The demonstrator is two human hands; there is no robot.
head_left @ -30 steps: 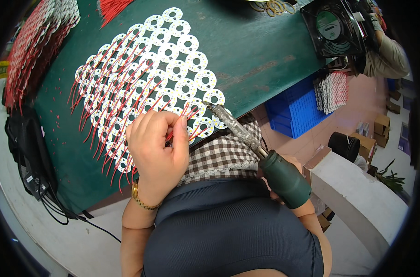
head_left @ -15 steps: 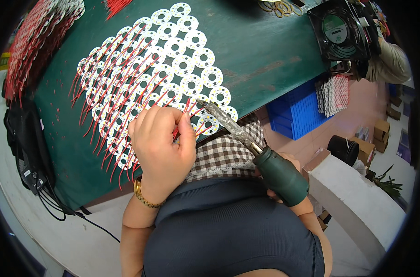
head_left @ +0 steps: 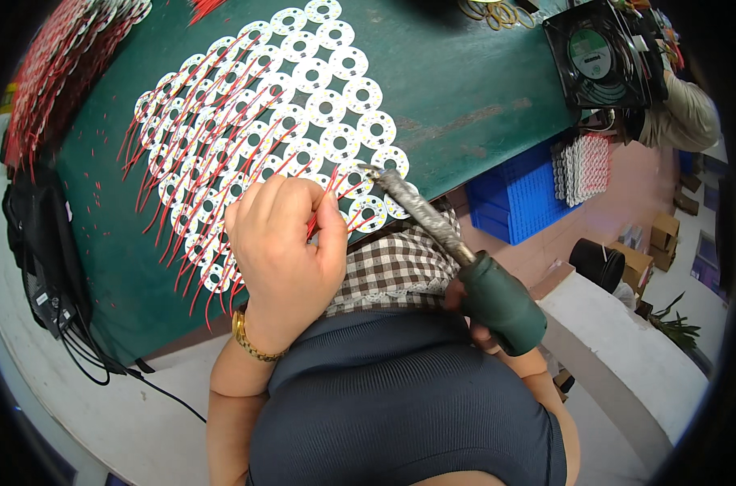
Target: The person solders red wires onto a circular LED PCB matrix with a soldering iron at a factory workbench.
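A sheet of joined white ring-shaped LED boards [head_left: 340, 142] lies on the green tabletop, with red wires [head_left: 167, 212] rising from many of its rings. My left hand [head_left: 285, 235] is closed above the sheet's near edge, thumb and forefinger pinching red wire [head_left: 333, 182]. In my right hand [head_left: 479, 334], partly hidden behind the handle, is a soldering iron [head_left: 502, 304] with a dark green grip and a crusted metal barrel. Its bent tip [head_left: 370, 171] is over a ring just right of the pinched wire; whether it touches, I cannot tell.
Stacked wired boards [head_left: 68, 77] stand at the far left, above a black bag [head_left: 44, 251] with cables. A black fan [head_left: 599, 57] is at the back right, near another person's sleeve [head_left: 684, 113]. Below the table's right edge stands a blue crate [head_left: 510, 202].
The iron has shifted slightly right, and its tip a little up and right of the pinched wire. My left hand keeps nearly the same place and pinch.
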